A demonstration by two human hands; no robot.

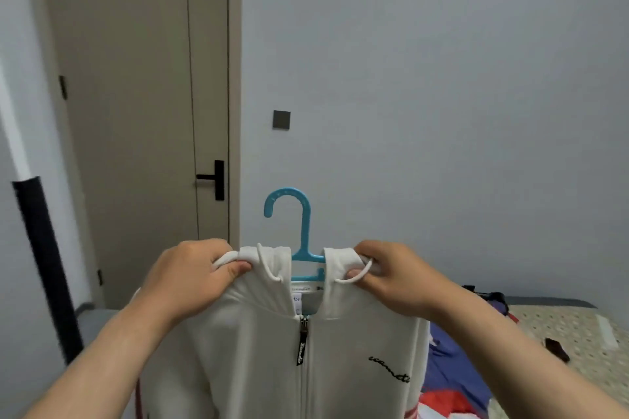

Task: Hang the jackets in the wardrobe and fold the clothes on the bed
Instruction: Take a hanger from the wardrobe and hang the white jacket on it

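Note:
A white zip-up hooded jacket (258,350) hangs in front of me on a blue plastic hanger (299,224), whose hook stands upright above the collar. My left hand (190,279) pinches the jacket's left shoulder near the collar. At the right shoulder, my right hand (391,279) grips the fabric and a white drawstring. The zip is closed, with a black pull tab at the chest. Black script lettering sits on the right chest.
A beige closed door (136,112) with a black handle (214,178) is ahead on the left. A dark wall switch (281,119) sits on the grey wall. The bed (561,326) lies at lower right with blue and red clothes (452,384) and a dark small object (556,349).

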